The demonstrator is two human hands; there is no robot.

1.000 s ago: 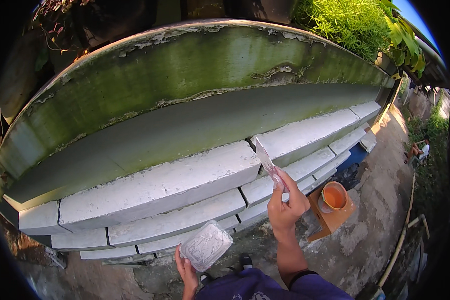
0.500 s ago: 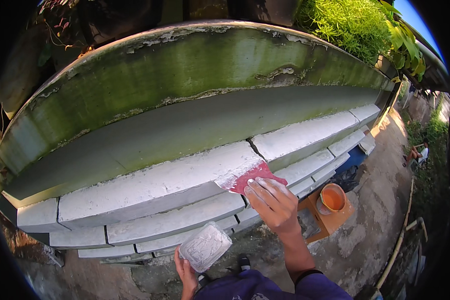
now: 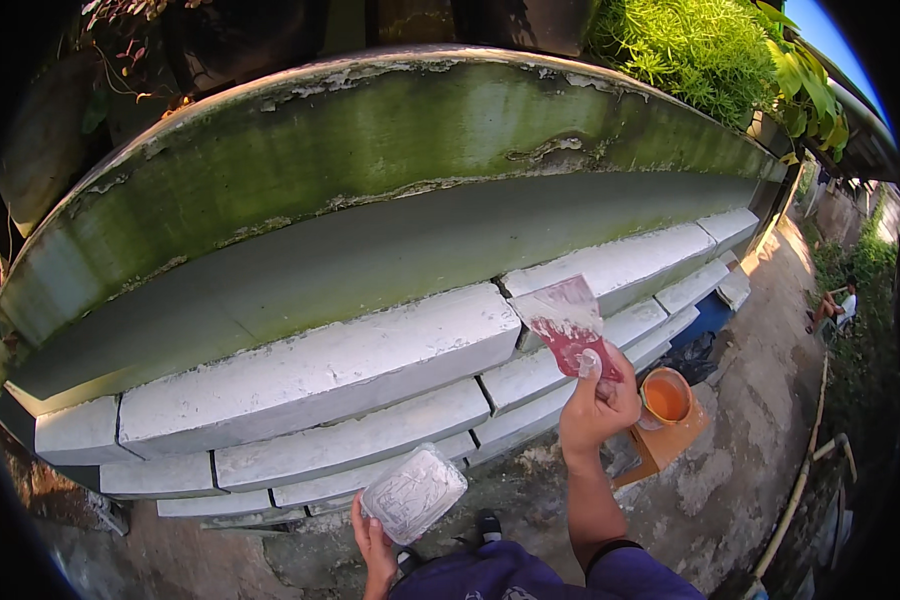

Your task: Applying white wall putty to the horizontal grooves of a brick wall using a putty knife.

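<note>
My right hand [image 3: 600,405] grips a red putty scraper [image 3: 568,335] by its handle, with the flat blade tipped up and white paste smeared over it. The blade hangs in front of the gap between two whitened blocks, and I cannot tell if it touches them. My left hand [image 3: 370,540] holds a shallow rectangular tray [image 3: 413,495] caked with white paste, low beside my body. Ahead lies the long top block [image 3: 320,360], coated white, with lower rows of pale blocks [image 3: 355,435] stepping down toward me.
A mossy, peeling wall [image 3: 370,140] curves behind the blocks. To the right, an orange bucket [image 3: 665,397] rests on a small wooden stool [image 3: 675,440], near a black plastic bag [image 3: 692,355]. A person [image 3: 838,305] sits far off at the right. Bright green plants [image 3: 685,55] overhang the wall.
My right hand has lifted the scraper off the top block, turned it blade-up and shifted a little right. My left hand and the tray have barely moved.
</note>
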